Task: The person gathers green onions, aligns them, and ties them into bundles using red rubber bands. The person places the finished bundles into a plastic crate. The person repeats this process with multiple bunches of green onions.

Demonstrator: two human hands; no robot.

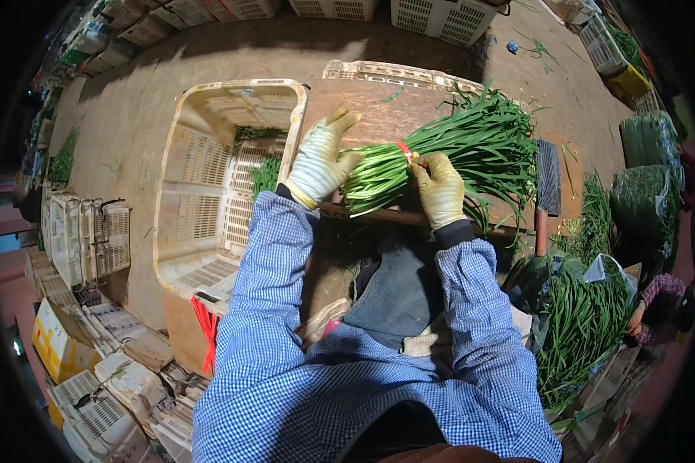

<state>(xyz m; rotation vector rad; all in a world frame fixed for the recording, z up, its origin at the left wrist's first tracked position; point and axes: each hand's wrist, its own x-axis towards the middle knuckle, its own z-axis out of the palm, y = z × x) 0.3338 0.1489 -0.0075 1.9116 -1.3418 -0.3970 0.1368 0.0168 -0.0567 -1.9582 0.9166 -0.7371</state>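
Note:
A bundle of green garlic chives [469, 144] lies across a wooden board [353, 95], its pale stem ends to the left and its leafy tips to the right. A red tie [405, 151] circles the stems. My right hand [438, 188], in a pale yellow work glove, pinches the tie at the bundle's near side. My left hand [323, 159], gloved too, is beside the stem ends with its fingers apart; whether its thumb touches them I cannot tell. Right of the leaves, a cleaver [547, 182] with a dark wide blade and a reddish handle rests on the board.
Left of the board stands a large plastic crate [197, 191] with some greens inside. Red strips [205, 335] hang by its near edge. Loose chives [585, 324] are heaped at the right, near another person [660, 301]. Wrapped bales [643, 191] and more crates [440, 20] stand around.

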